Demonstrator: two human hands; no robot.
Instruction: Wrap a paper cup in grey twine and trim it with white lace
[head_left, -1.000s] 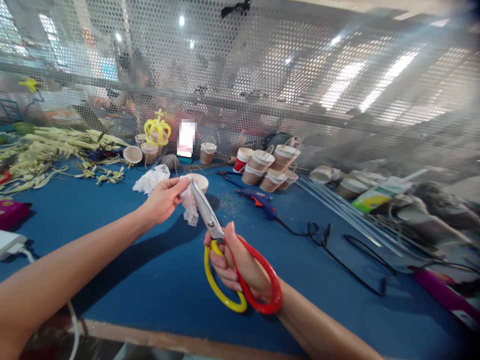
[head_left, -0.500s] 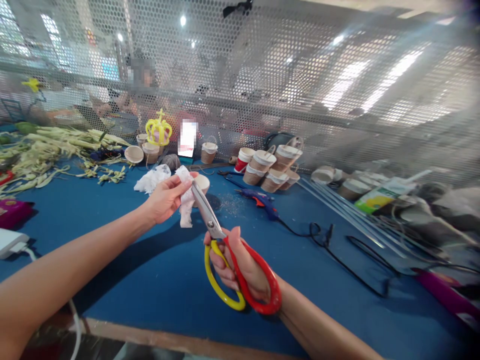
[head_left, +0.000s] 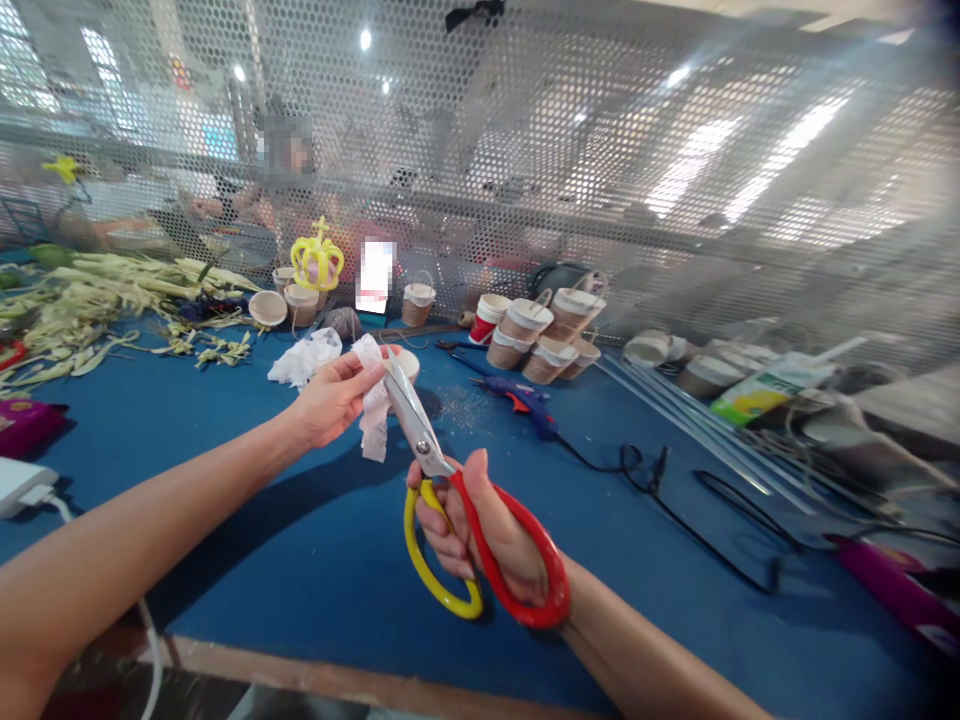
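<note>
My left hand (head_left: 334, 395) pinches a strip of white lace trim (head_left: 374, 425), whose lower end hangs down below the fingers. Wrapped through the handles of a pair of scissors (head_left: 421, 440), my right hand (head_left: 465, 530) holds them with one red and one yellow grip. The blades are slightly parted, their tips right beside the lace at my left fingertips. Behind the blades stands a pale cup (head_left: 406, 366), partly covered by the scissors and my hand. A crumpled heap of white lace (head_left: 306, 358) lies just beyond my left hand.
A blue glue gun (head_left: 517, 395) with a black cord lies right of the scissors. Several paper cups with string handles (head_left: 525, 320) are stacked behind it. Clear rods (head_left: 690, 425) lie at right. Husk-like strips (head_left: 127, 285) pile up far left; a lit phone (head_left: 375, 275) stands by the mesh.
The scissor handles have spread a little and the blades have parted more. The lace's hanging end has swung slightly. My left hand stays nearly in place.
</note>
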